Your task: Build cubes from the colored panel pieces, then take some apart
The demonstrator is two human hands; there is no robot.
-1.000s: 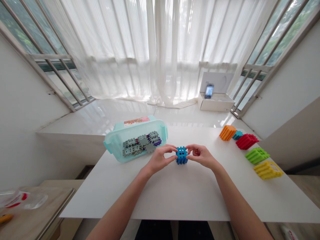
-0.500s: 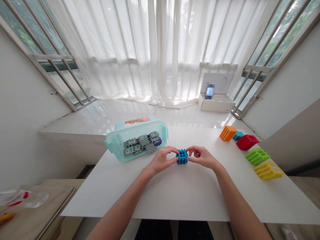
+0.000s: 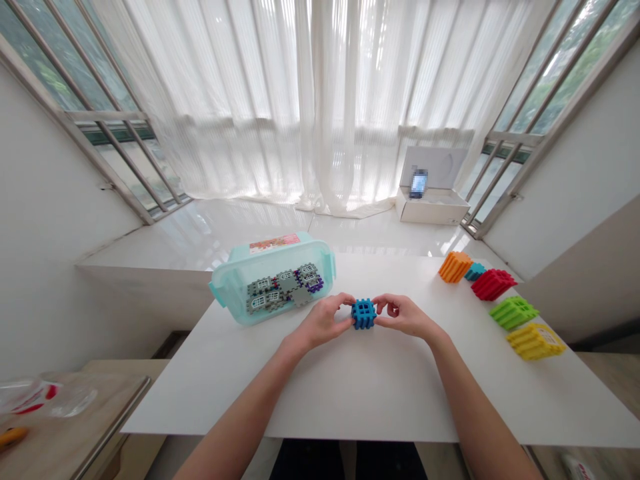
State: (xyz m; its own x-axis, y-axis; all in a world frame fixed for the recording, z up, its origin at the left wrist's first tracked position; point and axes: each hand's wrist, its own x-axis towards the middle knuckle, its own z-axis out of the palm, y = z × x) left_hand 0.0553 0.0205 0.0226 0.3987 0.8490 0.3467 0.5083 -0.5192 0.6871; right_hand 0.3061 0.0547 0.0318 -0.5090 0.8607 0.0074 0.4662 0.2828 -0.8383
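Head view, and it's fingertip work: left hand [image 3: 323,322] and right hand [image 3: 406,317] pinch opposite sides of the blue block [image 3: 364,314], thumbs and fingers slightly parted, presumably steadying it with the windowed face unobstructed. It sits squarely between them at the white table [image 3: 360,387], the aqua tub [image 3: 229,299] leftward, the yellow stack [image 3: 534,342] well apart, leaving elbow room.

White walls [image 3: 45,227] and barred windows [image 3: 113,143] flank sheer white curtains [image 3: 240,100] glowing with daylight.
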